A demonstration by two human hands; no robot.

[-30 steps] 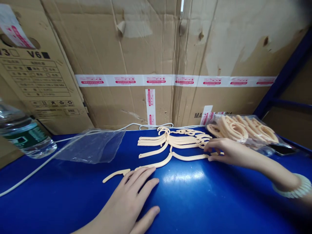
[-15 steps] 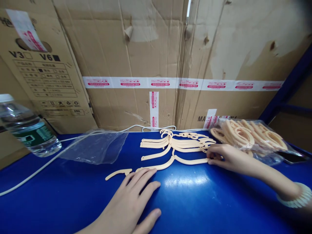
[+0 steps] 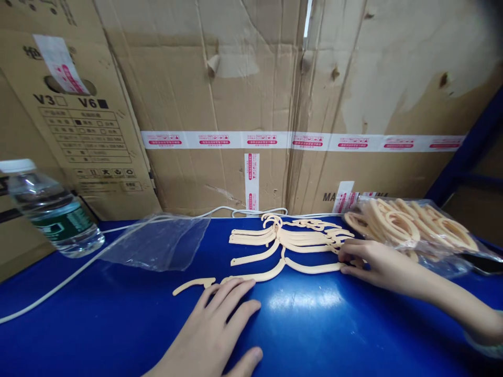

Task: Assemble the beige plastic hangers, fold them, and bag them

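Note:
Several cream plastic hangers point(image 3: 291, 238) lie fanned out on the blue table point(image 3: 314, 324). My left hand point(image 3: 216, 327) lies flat with fingers stretched out, its fingertips on the left arm of the nearest hanger point(image 3: 255, 272). A separate cream hanger piece point(image 3: 192, 284) lies just left of those fingertips. My right hand point(image 3: 373, 264) is curled, fingertips pinching the right ends of the hangers. A clear bag of more cream hangers point(image 3: 416, 225) sits right behind it.
An empty clear plastic bag point(image 3: 157, 241) lies at centre left. A water bottle point(image 3: 51, 209) stands at the far left. A white cable point(image 3: 58, 285) runs across the table. Taped cardboard boxes point(image 3: 251, 104) wall off the back. A dark phone point(image 3: 485, 264) lies at right.
The camera has tilted up a little, so everything sits lower in the picture. Both hands stay on the hangers with hardly any movement.

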